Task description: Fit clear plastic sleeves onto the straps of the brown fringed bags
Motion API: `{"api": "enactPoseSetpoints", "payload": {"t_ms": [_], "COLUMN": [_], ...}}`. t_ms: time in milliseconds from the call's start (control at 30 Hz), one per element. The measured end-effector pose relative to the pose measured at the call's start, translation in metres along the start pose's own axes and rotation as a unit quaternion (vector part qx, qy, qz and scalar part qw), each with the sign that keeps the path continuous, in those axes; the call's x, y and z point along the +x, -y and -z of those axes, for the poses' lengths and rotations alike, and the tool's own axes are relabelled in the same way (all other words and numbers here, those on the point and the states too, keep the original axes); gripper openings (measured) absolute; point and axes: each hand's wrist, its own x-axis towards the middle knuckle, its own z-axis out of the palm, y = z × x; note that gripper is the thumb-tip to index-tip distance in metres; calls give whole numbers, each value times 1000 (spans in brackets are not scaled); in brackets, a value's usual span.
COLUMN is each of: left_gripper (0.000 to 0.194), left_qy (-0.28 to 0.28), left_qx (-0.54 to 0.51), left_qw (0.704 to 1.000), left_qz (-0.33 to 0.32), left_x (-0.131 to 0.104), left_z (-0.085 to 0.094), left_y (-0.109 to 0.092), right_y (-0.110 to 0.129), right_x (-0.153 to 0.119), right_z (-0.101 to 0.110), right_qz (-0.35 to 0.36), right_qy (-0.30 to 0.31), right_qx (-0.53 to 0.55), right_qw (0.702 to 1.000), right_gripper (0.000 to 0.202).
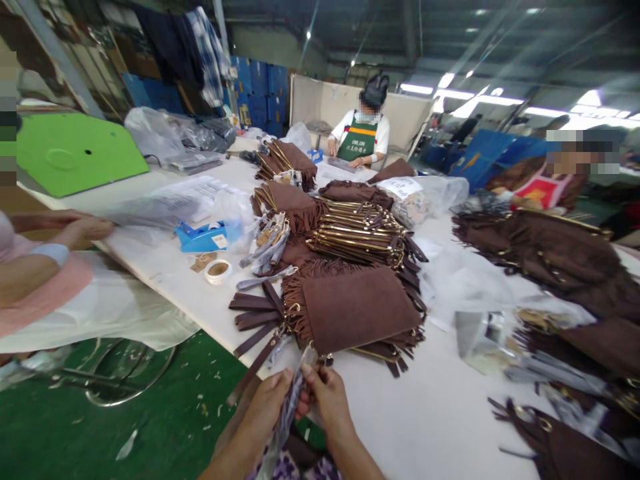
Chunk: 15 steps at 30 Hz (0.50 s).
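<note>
Hands meet at the near edge of the white table (400,427): the left hand (267,403) and right hand (327,400) both pinch a clear plastic sleeve (290,413) between thumb and closed fingers, the sleeve hanging just below the brown suede fringed pouch (357,307). Left of that pouch lie loose brown straps (253,313); beyond those, one tape roll (219,270) and one blue tape dispenser (200,237). Behind the pouch rises a stack of gold-framed pouches (357,233). Farthest off, a seated person wears a green apron (357,141); its lettering is too small to read.
</note>
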Motion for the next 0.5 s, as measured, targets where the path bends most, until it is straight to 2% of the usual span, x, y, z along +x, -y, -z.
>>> {"api": "enactPoseSetpoints", "payload": {"t_ms": [167, 367, 433, 500], "left_gripper": [43, 33, 34, 34], "left_qy": [-2, -30, -22, -24], "left_qx": [-64, -22, 2, 29], "left_qw": [997, 999, 1000, 999], "left_qz": [30, -8, -11, -6], "left_x": [-2, 2, 6, 9], "left_z": [7, 7, 9, 13], "left_y": [14, 19, 21, 21], "right_y": [-7, -23, -24, -19], "right_x": [-2, -8, -11, -17], "right_z": [6, 9, 11, 18], "right_qz": [9, 18, 30, 47], "right_qy": [-17, 28, 51, 58], "right_qx": [7, 42, 19, -48], "right_qw": [1000, 999, 998, 996], "right_gripper": [54, 51, 43, 36]}}
